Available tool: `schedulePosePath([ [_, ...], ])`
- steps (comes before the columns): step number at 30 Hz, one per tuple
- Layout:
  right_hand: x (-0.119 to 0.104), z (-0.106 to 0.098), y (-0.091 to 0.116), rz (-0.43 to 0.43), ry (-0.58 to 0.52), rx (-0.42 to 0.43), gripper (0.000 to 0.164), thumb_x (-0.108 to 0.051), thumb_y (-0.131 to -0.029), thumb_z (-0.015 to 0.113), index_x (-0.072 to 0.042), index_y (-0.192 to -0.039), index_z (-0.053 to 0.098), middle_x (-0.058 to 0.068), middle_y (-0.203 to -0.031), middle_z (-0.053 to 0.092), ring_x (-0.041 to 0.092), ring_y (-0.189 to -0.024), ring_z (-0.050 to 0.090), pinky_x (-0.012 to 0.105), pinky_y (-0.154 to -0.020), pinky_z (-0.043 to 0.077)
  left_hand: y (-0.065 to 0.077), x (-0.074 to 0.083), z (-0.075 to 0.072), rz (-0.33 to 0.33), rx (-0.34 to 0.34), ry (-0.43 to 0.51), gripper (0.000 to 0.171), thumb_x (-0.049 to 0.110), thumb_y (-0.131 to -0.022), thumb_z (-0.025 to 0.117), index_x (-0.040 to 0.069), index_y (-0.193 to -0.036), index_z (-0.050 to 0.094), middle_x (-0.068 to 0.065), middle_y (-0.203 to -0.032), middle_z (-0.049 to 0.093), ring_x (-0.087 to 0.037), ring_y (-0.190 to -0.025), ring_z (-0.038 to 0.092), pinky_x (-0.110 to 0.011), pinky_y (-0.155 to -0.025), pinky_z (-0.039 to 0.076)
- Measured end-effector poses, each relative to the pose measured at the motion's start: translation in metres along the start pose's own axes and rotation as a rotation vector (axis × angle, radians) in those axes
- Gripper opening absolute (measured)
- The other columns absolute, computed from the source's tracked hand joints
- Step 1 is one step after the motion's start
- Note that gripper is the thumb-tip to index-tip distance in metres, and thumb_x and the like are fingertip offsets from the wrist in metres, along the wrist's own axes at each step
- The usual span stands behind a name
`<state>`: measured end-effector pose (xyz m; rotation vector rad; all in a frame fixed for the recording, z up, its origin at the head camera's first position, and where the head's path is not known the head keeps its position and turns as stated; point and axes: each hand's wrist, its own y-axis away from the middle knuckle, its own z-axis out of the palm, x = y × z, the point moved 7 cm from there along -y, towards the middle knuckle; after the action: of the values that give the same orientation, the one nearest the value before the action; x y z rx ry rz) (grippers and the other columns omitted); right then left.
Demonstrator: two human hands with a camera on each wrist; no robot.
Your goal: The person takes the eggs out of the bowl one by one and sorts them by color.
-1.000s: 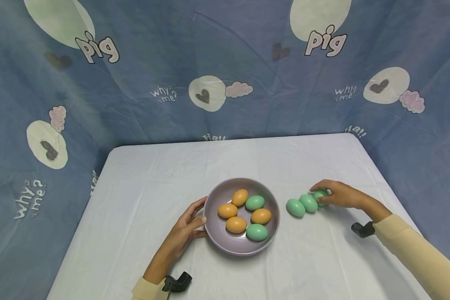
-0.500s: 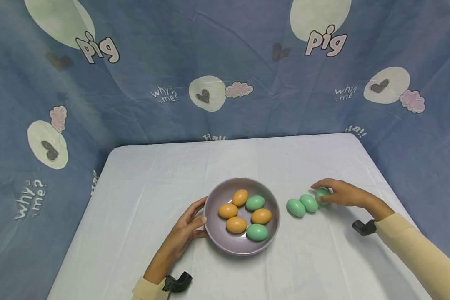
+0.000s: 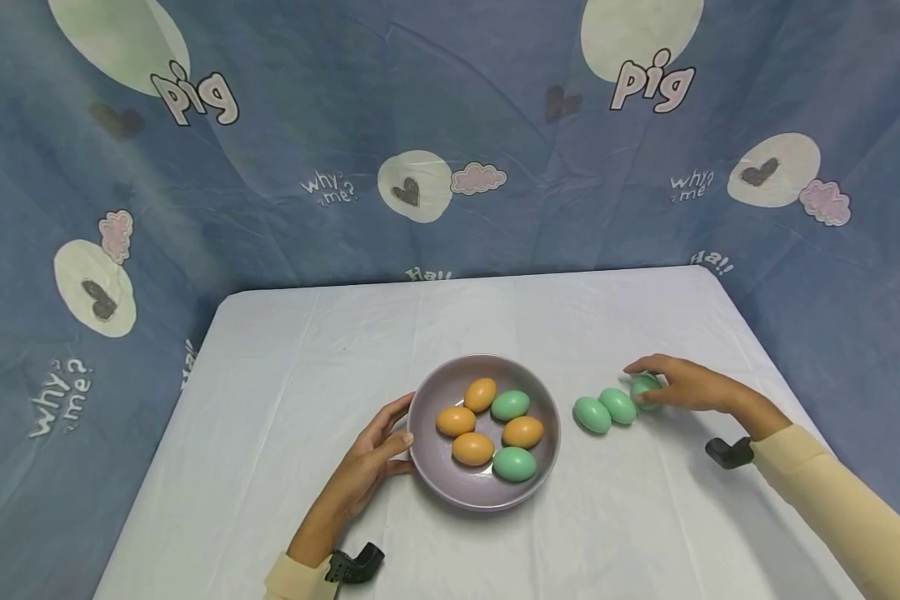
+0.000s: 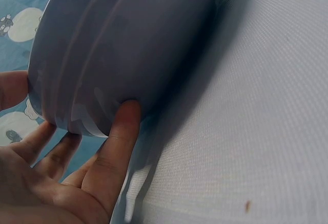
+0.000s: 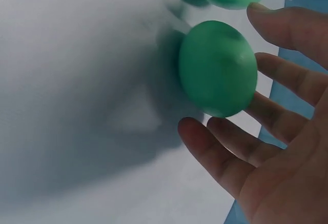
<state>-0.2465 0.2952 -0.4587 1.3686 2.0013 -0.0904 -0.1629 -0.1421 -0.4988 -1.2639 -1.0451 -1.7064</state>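
Along the near side of the white-covered table (image 3: 217,467), a black wrist camera (image 3: 356,564) sits at a cream cuff (image 3: 300,579); just beyond, the left hand (image 3: 360,468) holds the mauve bowl (image 3: 438,473), thumb at the rim and other fingers spread against the outer wall. Four orange eggs (image 3: 472,449) and two green eggs (image 3: 514,464) lie inside it. On the cloth to the bowl's right, a green pair (image 3: 592,415) lies side by side, and next in that slanting row comes an outlying egg (image 5: 218,70) within the reach of the right hand (image 3: 690,387), whose relaxed fingers stand around it without a firm grasp. The step in hand seems to be getting hold of that egg while the bowl is steadied; the next move would call for drawing thumb and fingers evenly onto the smooth shell. From above, the thumb overlaps the egg and could pass for gripping; the right wrist view shows it clear, beside a neighbouring egg. Only the left wrist view shows a fingertip low on the bowl's outside. Farthest off hangs a blue backdrop (image 3: 457,100) lettered "pig".
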Motion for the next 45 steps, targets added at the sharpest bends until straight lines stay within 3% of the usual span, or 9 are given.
schedulePosePath([
  [13,-0.014,-0.011,-0.001,-0.047,0.062,0.029,0.051,-0.023,-0.091,0.073,-0.002,-0.135,0.059,0.023,-0.137,0.057,0.047,-0.131,0.048,0.066,-0.101,0.043,-0.001,0.003,0.001,0.005,-0.011,-0.004,0.062,0.016,-0.101,0.057,0.019,-0.156,0.030,-0.002,-0.165,0.022,-0.029,-0.130,0.049,-0.042,-0.084,0.059],
  [29,-0.052,-0.019,-0.006,-0.137,0.088,0.045,0.048,-0.026,-0.093,0.072,-0.003,-0.134,0.060,0.019,-0.137,0.059,0.042,-0.129,0.052,0.062,-0.099,0.047,-0.002,0.000,-0.002,0.009,0.005,-0.013,0.062,0.014,-0.100,0.056,0.017,-0.156,0.030,-0.008,-0.165,0.021,-0.031,-0.131,0.049,-0.043,-0.085,0.058],
  [38,-0.080,-0.024,-0.010,-0.224,0.088,0.061,0.044,-0.019,-0.091,0.073,-0.004,-0.131,0.062,0.016,-0.132,0.062,0.038,-0.121,0.058,0.049,-0.091,0.056,-0.001,0.001,0.000,0.001,0.005,-0.003,0.061,0.016,-0.100,0.057,0.020,-0.156,0.032,-0.003,-0.165,0.022,-0.036,-0.137,0.043,-0.046,-0.088,0.058],
  [45,-0.105,-0.028,-0.015,-0.272,0.103,0.035,0.044,-0.019,-0.090,0.075,-0.006,-0.131,0.063,0.012,-0.127,0.066,0.033,-0.119,0.060,0.042,-0.087,0.059,-0.001,-0.001,0.000,0.003,0.004,0.002,0.062,0.015,-0.100,0.056,0.020,-0.156,0.031,-0.003,-0.165,0.023,-0.034,-0.137,0.044,-0.045,-0.088,0.058],
])
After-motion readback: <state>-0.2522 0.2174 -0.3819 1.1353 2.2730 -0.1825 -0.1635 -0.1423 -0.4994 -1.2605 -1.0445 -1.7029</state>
